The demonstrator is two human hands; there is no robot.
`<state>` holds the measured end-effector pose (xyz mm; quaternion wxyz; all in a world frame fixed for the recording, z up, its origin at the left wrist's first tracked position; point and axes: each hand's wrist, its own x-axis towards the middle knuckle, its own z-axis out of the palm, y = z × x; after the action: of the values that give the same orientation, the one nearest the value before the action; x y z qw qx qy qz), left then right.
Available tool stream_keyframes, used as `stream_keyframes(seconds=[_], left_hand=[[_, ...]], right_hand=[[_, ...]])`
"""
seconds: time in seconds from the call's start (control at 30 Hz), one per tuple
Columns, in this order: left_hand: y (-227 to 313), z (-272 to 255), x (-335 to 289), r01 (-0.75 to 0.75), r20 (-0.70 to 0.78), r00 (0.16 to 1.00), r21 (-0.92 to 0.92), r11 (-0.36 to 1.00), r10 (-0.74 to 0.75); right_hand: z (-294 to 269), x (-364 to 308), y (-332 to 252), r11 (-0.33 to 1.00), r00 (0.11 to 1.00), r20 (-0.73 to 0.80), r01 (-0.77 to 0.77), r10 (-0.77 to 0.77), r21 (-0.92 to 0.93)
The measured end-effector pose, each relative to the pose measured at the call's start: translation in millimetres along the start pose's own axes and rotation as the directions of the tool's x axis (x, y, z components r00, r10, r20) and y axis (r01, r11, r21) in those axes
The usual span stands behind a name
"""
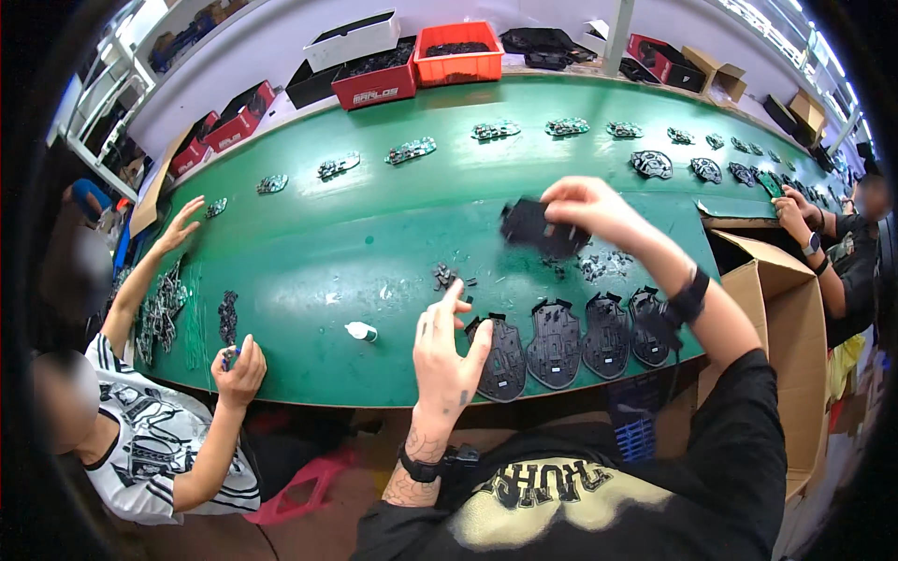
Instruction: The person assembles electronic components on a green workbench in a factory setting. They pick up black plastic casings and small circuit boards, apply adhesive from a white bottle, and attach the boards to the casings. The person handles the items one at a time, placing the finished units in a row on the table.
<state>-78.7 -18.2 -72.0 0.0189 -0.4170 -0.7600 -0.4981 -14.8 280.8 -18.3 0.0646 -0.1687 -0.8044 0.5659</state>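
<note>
My right hand [589,208] is raised over the green table with its fingers closed on the edge of a flat black plastic piece [530,227], slightly blurred. My left hand [443,348] has its fingers apart, the fingertips beside a small pile of black plastic bits [445,275]; it holds nothing that I can see. Just right of that hand, a row of black mouse-shaped plastic shells lies along the near edge, from the partly covered left one [502,360] to the right one [647,327]. Small black and clear parts [606,265] are scattered below the held piece.
Circuit boards [412,151] run in a line across the green table [309,234]. A small white bottle [361,331] lies left of me. Bins, including an orange one [458,65], line the back. Co-workers sit at both sides; an open cardboard box [762,346] stands at my right.
</note>
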Motion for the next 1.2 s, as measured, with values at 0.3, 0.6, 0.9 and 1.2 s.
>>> stream_keyframes(seconds=[0.3,0.6,0.9,1.2], left_hand=[[-23,1,-13,-0.036,0.109,0.994,0.210,0.977,0.013],[-28,-6,-7,-0.042,0.124,0.992,0.178,0.983,0.020],[-38,-12,-19,0.255,0.016,0.966,-0.223,0.941,-0.258],[-37,-16,-9,0.367,0.034,0.900,-0.596,0.714,-0.434]], right_hand=[[-166,97,117,0.855,0.942,-0.286,0.000,-0.174,-0.519],[-123,92,73,0.525,0.857,-0.206,0.086,-0.472,-0.847],[108,48,-22,0.751,0.915,0.338,0.379,-0.219,-0.541],[113,41,-17,0.861,0.938,0.264,0.319,-0.226,-0.397]])
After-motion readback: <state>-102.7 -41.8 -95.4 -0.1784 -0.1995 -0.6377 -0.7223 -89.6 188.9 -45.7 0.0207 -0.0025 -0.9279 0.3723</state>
